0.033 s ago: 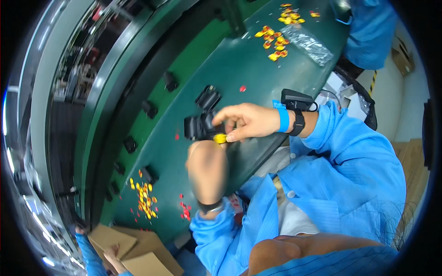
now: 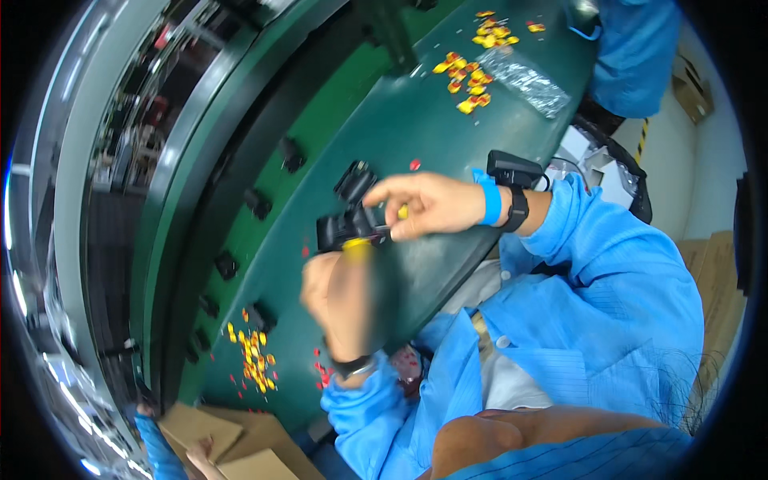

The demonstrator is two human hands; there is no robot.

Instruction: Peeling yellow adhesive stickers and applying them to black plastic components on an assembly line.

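Observation:
My left hand (image 2: 336, 300) is low in the middle of the view, its fingers smeared by motion. A small yellow piece (image 2: 358, 248) shows at its blurred tip. My right hand (image 2: 440, 204) reaches in from the right, fingers bent. Its index finger touches or hovers over a black device (image 2: 336, 230) that lies on the green work surface (image 2: 496, 132). Under its curled fingers another bit of yellow (image 2: 402, 212) peeks out. Just above that device lies a second black device (image 2: 355, 182). A blue band and a black watch circle my right wrist.
Yellow-and-red pieces (image 2: 256, 360) lie scattered at lower left, more (image 2: 460, 72) at upper right beside a clear plastic bag (image 2: 528, 84). Black devices (image 2: 292, 154) line the green strip beyond. A cardboard box (image 2: 268, 436) with another person's hand (image 2: 204, 460) stands at lower left.
My left hand has shifted left and slightly up. My right hand has edged left and up. The whole scene sits slightly left of where it was.

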